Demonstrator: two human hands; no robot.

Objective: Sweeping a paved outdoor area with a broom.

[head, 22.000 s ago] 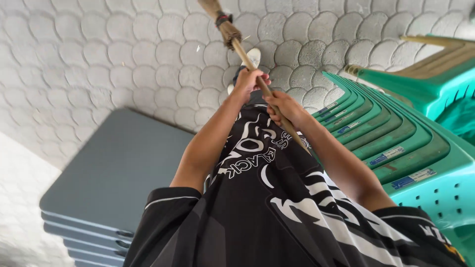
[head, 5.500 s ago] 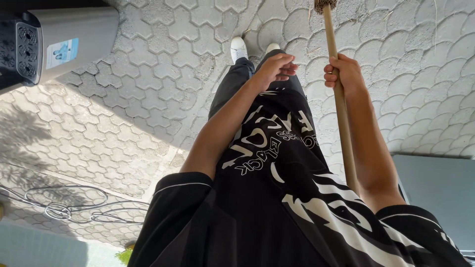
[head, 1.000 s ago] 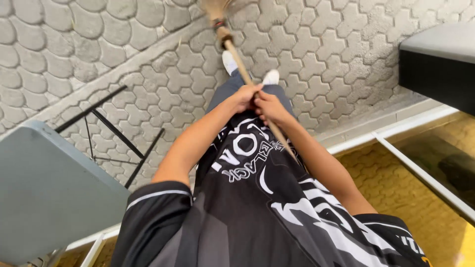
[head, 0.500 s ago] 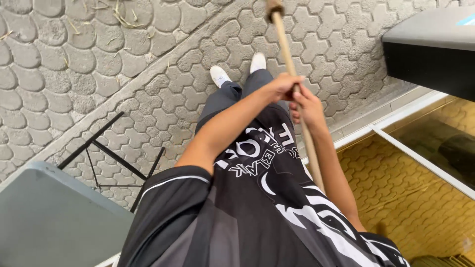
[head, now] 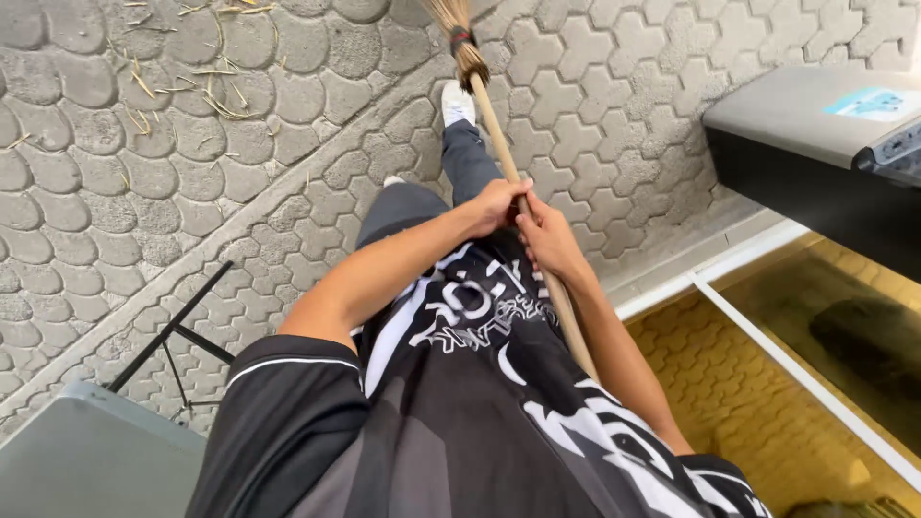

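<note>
I look down my black shirt with white lettering at a long wooden broom handle (head: 494, 125). My left hand (head: 497, 203) and my right hand (head: 549, 235) both grip the stick side by side, the right one slightly lower. The straw broom head (head: 453, 19) touches the grey paving stones at the top edge, just ahead of my white shoe (head: 458, 101). Loose dry straw bits (head: 187, 72) lie scattered on the pavement at the upper left.
A grey folding table top (head: 86, 465) on black metal legs (head: 177, 331) stands at the lower left. A grey and black box-like appliance (head: 815, 144) sits at the right. Below it a white-framed glass panel (head: 796, 374) covers yellowish paving.
The broom head has swung left and further out in front of my foot. My view has shifted, showing more straw litter at the upper left.
</note>
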